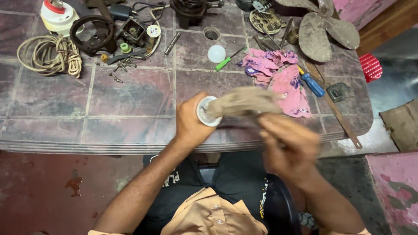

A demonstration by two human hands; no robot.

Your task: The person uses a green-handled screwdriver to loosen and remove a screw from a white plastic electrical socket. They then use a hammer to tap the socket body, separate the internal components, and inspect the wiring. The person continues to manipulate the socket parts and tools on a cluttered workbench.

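**Both hands on the round part at the desk's near edge**

Your left hand [190,123] wraps the white round part [204,112], its grip pressed together around the body, the open circular face turned up toward you and slightly right. The part sits above the near edge of the tiled desk [122,93]. A tan cloth [244,102] lies across its face, with the long axis running right and a little up, away from the part.

Your right hand [289,146] is blurred; it holds the cloth's right end, fingers closed on it. Both forearms come up from your lap, left arm angled inward, right arm bent at the wrist.

Just beyond the cloth lies a pink rag [278,72], with a white bulb dome [216,53] and a green-handled screwdriver [227,61] near it. The desk's left half, below the coiled cord [50,54], offers bare tile.
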